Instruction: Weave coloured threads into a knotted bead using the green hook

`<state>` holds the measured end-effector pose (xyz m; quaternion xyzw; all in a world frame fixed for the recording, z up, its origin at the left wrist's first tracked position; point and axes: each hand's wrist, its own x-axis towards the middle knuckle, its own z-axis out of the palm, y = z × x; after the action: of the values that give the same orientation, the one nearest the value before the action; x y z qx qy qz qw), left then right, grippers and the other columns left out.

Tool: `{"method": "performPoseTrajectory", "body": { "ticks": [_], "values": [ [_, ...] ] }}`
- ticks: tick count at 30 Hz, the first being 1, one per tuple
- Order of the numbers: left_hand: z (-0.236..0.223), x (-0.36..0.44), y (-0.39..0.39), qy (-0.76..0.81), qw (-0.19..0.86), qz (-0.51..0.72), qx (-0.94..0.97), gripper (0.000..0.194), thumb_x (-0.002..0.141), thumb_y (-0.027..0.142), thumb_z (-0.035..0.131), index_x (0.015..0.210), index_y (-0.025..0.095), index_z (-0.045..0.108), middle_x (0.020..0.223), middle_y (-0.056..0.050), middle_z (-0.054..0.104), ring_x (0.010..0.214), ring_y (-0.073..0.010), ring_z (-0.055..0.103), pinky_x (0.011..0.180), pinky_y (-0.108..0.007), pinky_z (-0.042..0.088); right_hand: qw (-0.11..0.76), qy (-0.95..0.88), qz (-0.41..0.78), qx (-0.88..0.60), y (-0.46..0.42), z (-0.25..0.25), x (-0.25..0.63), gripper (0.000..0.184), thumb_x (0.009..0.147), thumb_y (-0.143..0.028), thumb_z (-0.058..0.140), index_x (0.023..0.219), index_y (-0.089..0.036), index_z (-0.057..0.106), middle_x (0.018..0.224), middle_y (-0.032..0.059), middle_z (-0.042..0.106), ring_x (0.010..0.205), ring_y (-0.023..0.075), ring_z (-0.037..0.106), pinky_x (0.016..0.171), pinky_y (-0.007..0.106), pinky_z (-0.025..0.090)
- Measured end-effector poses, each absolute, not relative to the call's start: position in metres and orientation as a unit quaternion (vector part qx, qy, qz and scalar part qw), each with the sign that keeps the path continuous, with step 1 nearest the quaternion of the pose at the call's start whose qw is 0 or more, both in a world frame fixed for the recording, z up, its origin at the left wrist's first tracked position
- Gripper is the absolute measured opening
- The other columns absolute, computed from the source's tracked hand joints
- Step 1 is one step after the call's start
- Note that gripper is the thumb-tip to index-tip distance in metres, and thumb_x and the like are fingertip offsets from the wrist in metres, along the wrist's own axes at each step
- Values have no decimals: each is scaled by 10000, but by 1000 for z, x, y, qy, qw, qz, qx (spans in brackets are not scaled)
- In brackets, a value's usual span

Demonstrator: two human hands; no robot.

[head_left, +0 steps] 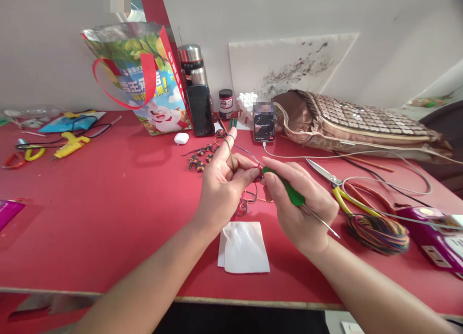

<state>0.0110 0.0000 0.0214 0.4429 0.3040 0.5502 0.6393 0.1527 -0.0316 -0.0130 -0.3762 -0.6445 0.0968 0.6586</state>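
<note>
My left hand [226, 182] pinches a small knotted piece of multicoloured cord [259, 168] between thumb and fingers. A strand of the cord runs around its raised index finger. In my right hand [307, 203] lies a green-handled awl [294, 194], its thin metal shaft pointing back toward the lower right. The thumb and index finger of that hand meet at the knotted cord, close to the left fingertips. Loose cord ends [243, 207] hang below onto the red table. Several round knotted cord beads [200, 166] lie just beyond my left hand.
A folded white tissue [246, 249] lies nearest me. To the right are scissors [334, 182], a cord bundle [378, 233] and a purple power strip [430, 237]. Behind stand a shopping bag [155, 100], two phones [201, 111] and a brown bag [356, 114]. A yellow glue gun [71, 145] lies left.
</note>
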Motion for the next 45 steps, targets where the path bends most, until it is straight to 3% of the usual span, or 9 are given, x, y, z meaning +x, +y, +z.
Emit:
{"method": "performPoseTrajectory", "body": {
  "ticks": [4,7,12,15,20,31,45],
  "values": [
    [21,7,4,275,681,539,413,1239,769,148,973,1789,107,272,764,77,728,761,-99,690,787,-207,565,655,-665,92,-346,-33,-14,154,445,1021,-42,710,1397,-263,799,993,41,796,779,149,739,703,306,646],
    [22,2,9,262,709,520,397,1267,704,131,1013,1765,88,323,761,81,732,737,-89,676,776,-212,558,662,-660,144,-323,-31,-14,156,434,1032,-78,719,1401,-291,802,939,16,765,720,136,711,661,302,626],
    [22,-5,15,263,723,507,387,1212,690,81,999,1737,113,390,788,72,753,774,-106,721,821,-244,572,679,-599,275,-323,-28,-14,156,370,1026,-109,754,1326,-310,835,830,-27,747,593,96,665,574,259,619],
    [23,-7,16,271,724,505,384,1179,686,41,978,1721,122,420,780,79,746,781,-107,731,837,-240,574,686,-565,323,-326,-28,-12,155,238,1022,-168,788,1217,-278,867,802,-22,775,564,101,688,545,258,632],
    [23,-7,16,263,731,507,373,1092,780,74,945,1728,117,406,781,66,745,773,-109,739,749,-214,551,693,-506,404,-316,-27,-7,156,135,1000,-305,850,1119,-251,881,793,-5,803,551,124,718,533,281,656],
    [19,-11,18,270,747,493,355,984,789,73,942,1672,197,524,808,63,744,752,-96,716,681,-189,520,692,-470,465,-290,-27,-6,154,138,994,-301,860,1120,-255,889,801,6,826,560,157,771,518,310,687],
    [21,-11,19,247,754,495,354,1029,812,40,915,1724,179,458,778,58,750,742,-98,736,660,-183,509,684,-465,464,-316,-26,-9,157,198,966,-369,888,1116,-242,857,811,-5,812,567,144,753,536,308,684]
  ]
}}
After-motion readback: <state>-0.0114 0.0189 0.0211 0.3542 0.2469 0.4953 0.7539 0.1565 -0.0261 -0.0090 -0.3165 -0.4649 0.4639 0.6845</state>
